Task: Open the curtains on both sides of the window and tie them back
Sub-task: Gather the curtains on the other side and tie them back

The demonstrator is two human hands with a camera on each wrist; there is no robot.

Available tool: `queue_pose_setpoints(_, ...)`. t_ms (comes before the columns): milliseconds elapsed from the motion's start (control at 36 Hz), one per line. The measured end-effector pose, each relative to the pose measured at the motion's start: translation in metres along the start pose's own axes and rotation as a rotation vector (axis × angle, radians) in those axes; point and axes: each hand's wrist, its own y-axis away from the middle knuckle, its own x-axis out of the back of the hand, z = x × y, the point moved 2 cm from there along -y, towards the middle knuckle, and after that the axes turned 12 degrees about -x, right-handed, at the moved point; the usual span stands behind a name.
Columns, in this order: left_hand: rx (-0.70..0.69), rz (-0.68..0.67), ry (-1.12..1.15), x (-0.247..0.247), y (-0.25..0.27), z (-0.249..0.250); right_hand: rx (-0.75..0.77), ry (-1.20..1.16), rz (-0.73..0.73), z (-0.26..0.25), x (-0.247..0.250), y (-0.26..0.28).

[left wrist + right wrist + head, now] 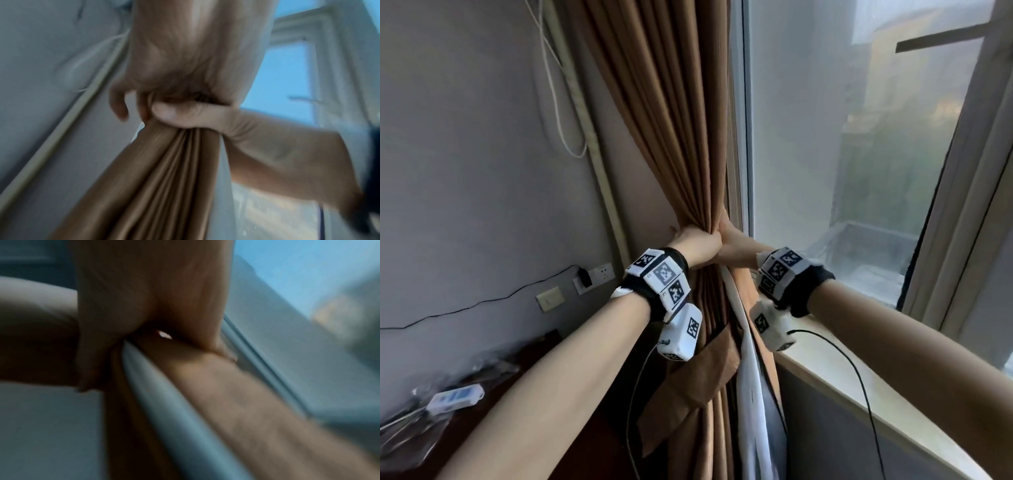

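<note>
Beside the window (825, 137), both hands grip the gathered brown curtain (671, 120).

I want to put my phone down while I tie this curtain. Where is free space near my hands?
The windowsill is bare right of the brown curtain, crossed only by a thin black cable. The dark table at lower left is crowded with plastic bags and a white device.

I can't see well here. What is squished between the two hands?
The brown curtain, gathered into a bunch, sits between the left hand and the right hand. The head view shows it best.
</note>
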Motion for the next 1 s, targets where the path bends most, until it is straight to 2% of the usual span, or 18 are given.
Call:
queue_pose_setpoints(111, 0.024, -0.008, -0.004, 0.003, -0.009, -0.012, 0.041, -0.157, 0.167, -0.005, -0.02, 0.013)
queue_pose_setpoints(194, -0.021, -0.03, 0.003, 0.009, -0.005, -0.013, 0.057, -0.111, 0.294, -0.008, -0.03, 0.02)
queue_pose_setpoints(333, -0.094, -0.149, 0.093, 0.007, -0.004, -0.018, 0.139, 0.05, 0.424, -0.008, -0.029, 0.026)
queue_pose_setpoints(500, -0.192, -0.177, 0.313, 0.003, -0.003, -0.012, 0.16, 0.007, 0.444, 0.0, -0.021, 0.02)
queue_pose_setpoints(611, -0.267, -0.169, 0.597, -0.007, -0.003, -0.015, 0.082, -0.035, 0.398, 0.009, -0.008, 0.012)
queue_pose_setpoints(722, -0.277, -0.1, 0.833, -0.021, -0.007, -0.017, 0.075, -0.096, 0.445, 0.016, 0.001, 0.008)
queue_pose_setpoints(861, -0.302, -0.128, 0.874, -0.02, -0.011, -0.019, 0.073, -0.095, 0.464, 0.02, 0.011, 0.005)
queue_pose_setpoints(1000, -0.256, -0.043, 0.789, -0.011, -0.007, -0.031, 0.087, -0.116, 0.455, 0.02, 0.012, 0.002)
